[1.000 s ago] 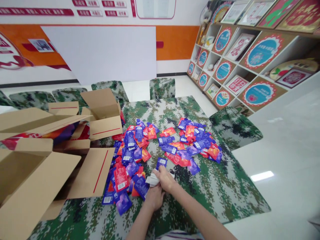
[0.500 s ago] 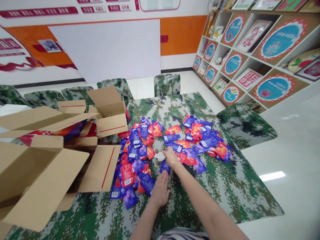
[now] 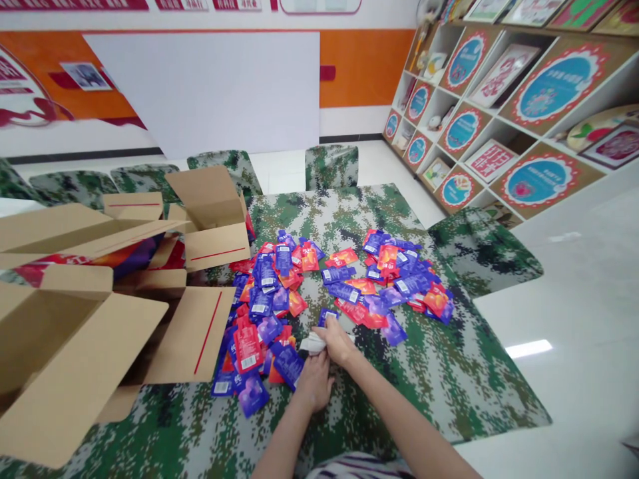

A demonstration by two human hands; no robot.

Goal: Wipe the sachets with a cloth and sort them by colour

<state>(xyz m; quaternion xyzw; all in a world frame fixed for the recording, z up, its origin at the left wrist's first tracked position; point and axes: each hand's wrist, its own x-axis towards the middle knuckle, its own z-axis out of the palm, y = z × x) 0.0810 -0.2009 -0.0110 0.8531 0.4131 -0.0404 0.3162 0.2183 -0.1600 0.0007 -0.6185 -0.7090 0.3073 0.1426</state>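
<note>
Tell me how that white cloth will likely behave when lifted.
The white cloth is probably floppy, as it lies crumpled in the right hand. It looks small and thin, so likely light.

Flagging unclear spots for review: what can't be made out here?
In the head view:
Blue pouch, lower part: hidden by right hand and white cloth.
Left hand: grip partly hidden by right hand.
Red pouch, fine print: too small.
Near box: cut off by left edge.
</note>
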